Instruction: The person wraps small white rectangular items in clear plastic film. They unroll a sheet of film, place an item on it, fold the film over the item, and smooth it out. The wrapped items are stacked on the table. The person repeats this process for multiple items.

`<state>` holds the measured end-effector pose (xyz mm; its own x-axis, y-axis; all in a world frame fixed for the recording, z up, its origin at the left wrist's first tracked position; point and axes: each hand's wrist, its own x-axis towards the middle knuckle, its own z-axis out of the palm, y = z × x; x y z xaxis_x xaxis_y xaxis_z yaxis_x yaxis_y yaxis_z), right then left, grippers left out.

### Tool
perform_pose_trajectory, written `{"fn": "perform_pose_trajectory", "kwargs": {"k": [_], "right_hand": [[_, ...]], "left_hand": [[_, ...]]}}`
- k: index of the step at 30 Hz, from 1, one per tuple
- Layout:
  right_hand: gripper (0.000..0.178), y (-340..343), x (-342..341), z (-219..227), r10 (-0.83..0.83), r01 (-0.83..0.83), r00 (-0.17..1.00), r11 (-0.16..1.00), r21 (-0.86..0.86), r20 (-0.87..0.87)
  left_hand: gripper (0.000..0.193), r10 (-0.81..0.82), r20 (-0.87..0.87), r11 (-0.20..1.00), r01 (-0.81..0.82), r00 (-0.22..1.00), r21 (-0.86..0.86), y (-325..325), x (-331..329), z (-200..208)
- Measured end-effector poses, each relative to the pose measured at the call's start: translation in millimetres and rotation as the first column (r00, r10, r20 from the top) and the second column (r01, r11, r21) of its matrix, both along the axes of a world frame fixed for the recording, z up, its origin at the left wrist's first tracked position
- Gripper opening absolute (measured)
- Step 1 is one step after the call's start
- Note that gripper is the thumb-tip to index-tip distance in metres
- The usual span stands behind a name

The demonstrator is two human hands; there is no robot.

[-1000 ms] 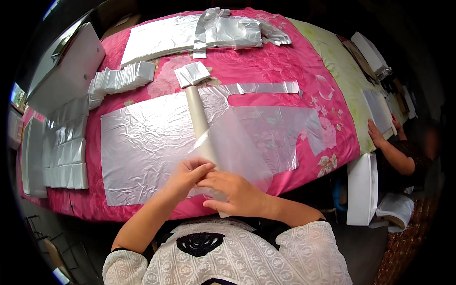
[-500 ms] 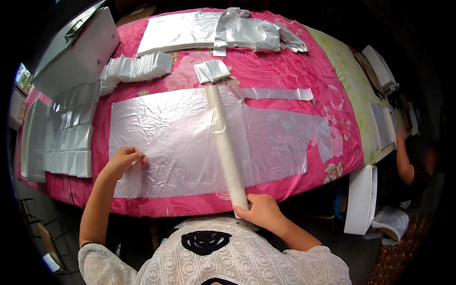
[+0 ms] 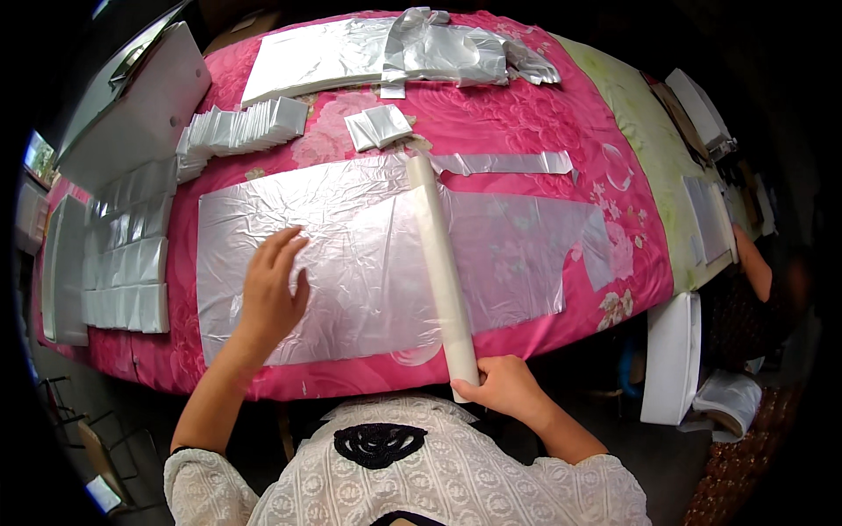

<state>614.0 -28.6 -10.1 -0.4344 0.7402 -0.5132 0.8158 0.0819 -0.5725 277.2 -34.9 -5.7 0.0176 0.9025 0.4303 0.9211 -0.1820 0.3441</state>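
A thin see-through plastic sheet [image 3: 368, 298], cut with a strap and a curved notch at its right end, lies spread on the table. Across its middle rests a long cream-coloured tube [image 3: 445, 289], slanting from the far edge down toward me. My right hand [image 3: 502, 386] is closed around the tube's near end. Over the left part of the sheet my left hand [image 3: 276, 285] is held with its fingers apart, gripping nothing. Whether its fingertips touch the plastic I cannot tell.
A pink flowered cloth [image 3: 517, 114] covers the table. At the back lies a stack of plastic sheets [image 3: 320, 57]. Folded plastic packets [image 3: 379, 127] sit beyond the sheet, with rows of packets [image 3: 127, 263] and a white foam box [image 3: 132, 105] at left. A person's arm [image 3: 754, 263] shows at right.
My left hand has let go of the sheet's near left corner and moved right and away from me, opening. The folded-over corner now lies flat. The tube has shifted right with my right hand.
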Motion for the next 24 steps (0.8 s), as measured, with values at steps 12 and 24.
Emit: {"fn": "perform_pose_trajectory", "kwargs": {"k": [12, 24], "right_hand": [[0.056, 121.0, -51.1, -22.8, -0.114, 0.147, 0.913, 0.988, 0.054, -0.392], [0.033, 285.1, -103.2, -64.4, -0.796, 0.182, -0.15, 0.561, -0.808, -0.586]], "left_hand": [[0.064, -0.163, 0.065, 0.958, 0.174, 0.985, -0.228, 34.1, 120.7, -67.2], [0.067, -0.139, 0.005, 0.955, 0.135, 0.99, -0.262, 34.3, 123.5, -68.3]]}}
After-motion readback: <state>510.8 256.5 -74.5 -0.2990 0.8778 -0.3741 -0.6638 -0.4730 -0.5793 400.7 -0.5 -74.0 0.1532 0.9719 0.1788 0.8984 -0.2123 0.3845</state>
